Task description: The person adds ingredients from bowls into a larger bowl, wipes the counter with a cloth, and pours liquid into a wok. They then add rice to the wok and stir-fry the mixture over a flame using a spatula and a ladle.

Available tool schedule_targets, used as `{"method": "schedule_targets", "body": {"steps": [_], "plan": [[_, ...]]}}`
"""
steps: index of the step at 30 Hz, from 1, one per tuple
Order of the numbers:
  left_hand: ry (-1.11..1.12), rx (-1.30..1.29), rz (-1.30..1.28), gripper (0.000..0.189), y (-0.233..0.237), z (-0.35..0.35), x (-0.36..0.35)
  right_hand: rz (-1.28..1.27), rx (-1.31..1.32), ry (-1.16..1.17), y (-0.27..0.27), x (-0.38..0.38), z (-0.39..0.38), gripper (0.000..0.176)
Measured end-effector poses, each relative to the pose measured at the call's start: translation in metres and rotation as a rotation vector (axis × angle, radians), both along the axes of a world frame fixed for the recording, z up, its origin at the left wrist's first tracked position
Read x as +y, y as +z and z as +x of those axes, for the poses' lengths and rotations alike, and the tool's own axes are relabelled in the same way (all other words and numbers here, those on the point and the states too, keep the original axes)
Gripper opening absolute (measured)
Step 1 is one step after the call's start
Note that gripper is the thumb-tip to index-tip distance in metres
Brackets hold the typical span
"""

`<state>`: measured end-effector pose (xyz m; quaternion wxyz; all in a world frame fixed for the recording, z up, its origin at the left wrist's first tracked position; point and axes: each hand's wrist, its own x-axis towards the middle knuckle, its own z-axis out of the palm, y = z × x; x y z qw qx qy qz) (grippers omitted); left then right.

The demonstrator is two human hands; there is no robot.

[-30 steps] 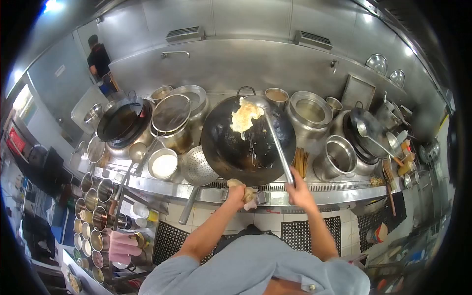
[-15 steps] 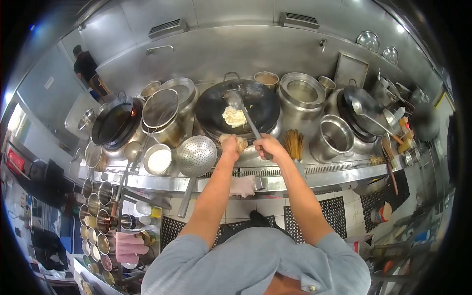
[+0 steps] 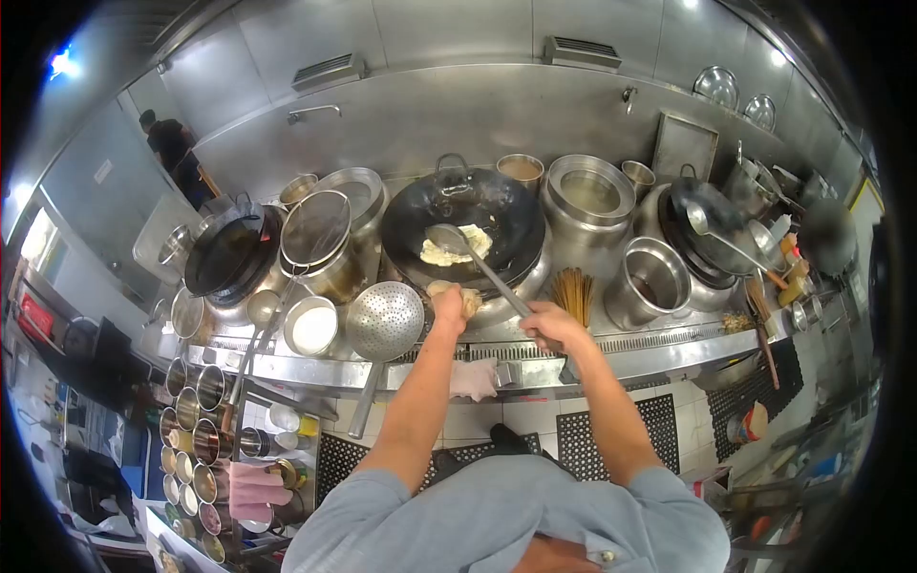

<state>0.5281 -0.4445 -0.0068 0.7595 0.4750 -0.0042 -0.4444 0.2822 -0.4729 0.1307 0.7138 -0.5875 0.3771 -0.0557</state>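
In the middle of the stove sits a large black wok (image 3: 517, 205). My left hand (image 3: 449, 310) is closed on a folded tan cloth (image 3: 471, 300) at the wok's near rim; the wok's near handle is hidden under it. My right hand (image 3: 554, 327) is wrapped around the handle of a long metal ladle (image 3: 492, 277). The ladle's bowl reaches down into the wok and rests against a pale yellow, egg-like flat mass (image 3: 474, 244). A little oil shines on the wok's far inner wall.
Left of the wok, a perforated strainer (image 3: 385, 321) lies near a pot of white contents (image 3: 311, 328). On the right stand a bamboo brush (image 3: 572, 294) and a deep steel pot (image 3: 650, 277). Another person (image 3: 172, 153) stands far left.
The ladle's bowl has come nearer and to the left, and my right hand has drawn back toward me. The egg-like mass has spread wider. My left hand keeps its hold.
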Motion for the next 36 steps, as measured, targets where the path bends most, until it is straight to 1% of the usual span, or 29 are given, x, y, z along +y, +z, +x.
{"method": "schedule_targets", "body": {"steps": [3, 4, 5, 7, 8, 11, 12, 15, 18, 21, 22, 23, 24, 25, 27, 28, 30, 33, 34, 36], "plan": [[-0.012, 0.028, 0.023, 0.026, 0.012, -0.007, 0.010, -0.345, 0.071, -0.010, 0.001, -0.024, -0.002, 0.044], [0.005, 0.016, 0.030, 0.027, 0.020, -0.011, 0.009, -0.309, 0.098, -0.035, 0.009, -0.033, 0.004, 0.050], [0.025, 0.001, 0.036, 0.027, 0.028, -0.013, 0.008, -0.271, 0.030, -0.110, 0.012, -0.036, 0.011, 0.043], [0.060, -0.017, 0.007, 0.026, 0.026, -0.018, 0.007, -0.192, -0.099, -0.259, 0.014, -0.039, 0.020, 0.028], [0.074, -0.021, -0.007, 0.026, 0.026, -0.021, 0.005, -0.212, -0.109, -0.308, 0.004, -0.040, 0.030, 0.024], [0.065, -0.035, 0.016, 0.028, 0.019, -0.019, 0.000, -0.004, -0.188, -0.327, -0.021, -0.039, 0.046, 0.018], [0.054, -0.040, 0.034, 0.029, 0.015, -0.016, -0.002, 0.094, -0.212, -0.266, -0.017, -0.041, 0.042, 0.015], [0.080, -0.048, 0.054, 0.033, 0.007, -0.013, -0.007, 0.048, -0.242, -0.180, -0.003, -0.044, 0.047, 0.015], [0.072, -0.104, 0.135, 0.028, 0.015, -0.021, -0.002, -0.151, -0.182, -0.282, -0.012, -0.054, 0.082, 0.022], [0.071, -0.073, 0.158, 0.030, 0.031, -0.023, 0.000, -0.140, -0.103, -0.221, -0.019, -0.064, 0.097, 0.021], [0.061, -0.077, 0.154, 0.030, 0.017, -0.017, -0.008, -0.122, -0.084, -0.152, -0.015, -0.058, 0.091, 0.016], [0.051, -0.080, 0.149, 0.030, 0.003, -0.009, -0.014, -0.126, -0.008, -0.046, -0.010, -0.053, 0.080, 0.026], [0.043, -0.080, 0.148, 0.030, -0.010, -0.003, -0.017, -0.206, 0.038, 0.042, -0.001, -0.044, 0.066, 0.036], [0.051, -0.087, 0.139, 0.033, -0.010, -0.001, -0.018, -0.291, 0.083, 0.131, 0.011, -0.034, 0.052, 0.046], [0.061, -0.103, 0.127, 0.039, -0.011, 0.004, -0.017, -0.444, 0.125, 0.192, 0.032, -0.008, 0.023, 0.055], [0.033, -0.088, 0.105, 0.037, -0.007, 0.005, -0.013, -0.510, 0.151, 0.218, 0.044, 0.005, 0.008, 0.060], [-0.020, -0.055, 0.066, 0.032, 0.016, -0.001, 0.001, -0.571, 0.218, 0.266, 0.069, 0.019, -0.024, 0.059], [-0.047, 0.143, -0.109, 0.020, 0.035, -0.018, 0.019, -0.672, 0.360, 0.343, 0.109, 0.021, -0.063, 0.062], [0.059, 0.119, -0.101, 0.015, 0.061, -0.033, 0.027, -0.661, 0.378, 0.365, 0.121, 0.016, -0.072, 0.062], [0.014, 0.125, -0.103, 0.014, 0.051, -0.031, 0.021, -0.607, 0.422, 0.424, 0.137, 0.013, -0.084, 0.062]]}}
